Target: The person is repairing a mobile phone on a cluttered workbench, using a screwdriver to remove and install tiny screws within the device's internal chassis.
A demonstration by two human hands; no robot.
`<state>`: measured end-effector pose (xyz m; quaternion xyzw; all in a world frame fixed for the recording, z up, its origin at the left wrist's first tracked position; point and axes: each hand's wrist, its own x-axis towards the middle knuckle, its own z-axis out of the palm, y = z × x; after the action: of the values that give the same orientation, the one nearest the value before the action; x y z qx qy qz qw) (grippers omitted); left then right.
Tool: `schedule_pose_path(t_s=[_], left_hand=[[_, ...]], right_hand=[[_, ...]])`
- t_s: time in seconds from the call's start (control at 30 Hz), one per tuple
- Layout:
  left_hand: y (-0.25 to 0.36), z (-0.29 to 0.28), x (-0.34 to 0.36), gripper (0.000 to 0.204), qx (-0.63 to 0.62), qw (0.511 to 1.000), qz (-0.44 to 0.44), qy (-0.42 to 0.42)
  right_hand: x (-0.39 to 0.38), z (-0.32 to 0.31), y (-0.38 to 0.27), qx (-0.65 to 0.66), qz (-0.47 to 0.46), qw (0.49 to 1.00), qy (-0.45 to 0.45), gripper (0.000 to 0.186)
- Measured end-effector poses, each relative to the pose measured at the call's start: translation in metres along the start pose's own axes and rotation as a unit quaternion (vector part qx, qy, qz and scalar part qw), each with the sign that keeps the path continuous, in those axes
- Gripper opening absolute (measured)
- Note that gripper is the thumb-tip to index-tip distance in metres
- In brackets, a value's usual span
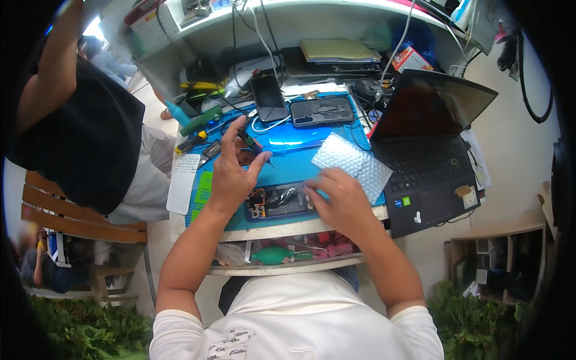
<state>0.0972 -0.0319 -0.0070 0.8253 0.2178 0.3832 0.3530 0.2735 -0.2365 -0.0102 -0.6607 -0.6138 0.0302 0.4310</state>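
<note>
A phone with its back removed [285, 201] lies flat on the blue mat [282, 174], close to the table's front edge. Gold and dark parts show inside its left end. Above and left of it, my left hand [234, 174] is raised, its fingers closed round a small dark screwdriver [249, 141] whose thin tip points down and right. My right hand [342, 198] rests at the phone's right end, fingertips against its edge; whether they pinch anything small is hidden. Beyond that hand lies a sheet of bubble wrap [351, 165], next to a shiny blue film [297, 139].
An opened laptop [432, 156] stands at the right. Behind the mat are a phone case [322, 110], an upright phone [268, 96] and cables. Hand tools [192, 143] and a white card [183, 183] lie at the left. A person in black [78, 132] is close on the left. An open drawer [288, 255] holds odds and ends.
</note>
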Motion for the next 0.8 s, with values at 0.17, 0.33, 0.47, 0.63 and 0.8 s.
schedule_pose_path(t_s=[0.17, 0.33, 0.47, 0.63, 0.8], left_hand=[[0.000, 0.007, -0.001, 0.092, -0.004, 0.999, 0.034, 0.001], [-0.001, 0.009, -0.001, 0.091, 0.002, 0.999, 0.044, 0.008], [-0.001, 0.009, -0.002, 0.090, -0.004, 0.999, 0.040, 0.009], [-0.004, 0.010, -0.004, 0.093, -0.002, 0.999, 0.033, -0.005], [-0.004, 0.007, -0.004, 0.094, 0.009, 0.999, 0.031, -0.003]], right_hand=[[0.043, 0.037, 0.017, -0.018, 0.000, 0.999, -0.033, 0.014], [0.053, 0.045, 0.019, -0.003, 0.041, 0.997, -0.071, 0.016], [0.052, 0.051, 0.023, -0.005, 0.032, 0.997, -0.068, 0.016], [0.053, 0.053, 0.023, -0.002, 0.039, 0.997, -0.070, 0.013], [0.054, 0.054, 0.021, 0.002, 0.036, 0.997, -0.072, 0.012]])
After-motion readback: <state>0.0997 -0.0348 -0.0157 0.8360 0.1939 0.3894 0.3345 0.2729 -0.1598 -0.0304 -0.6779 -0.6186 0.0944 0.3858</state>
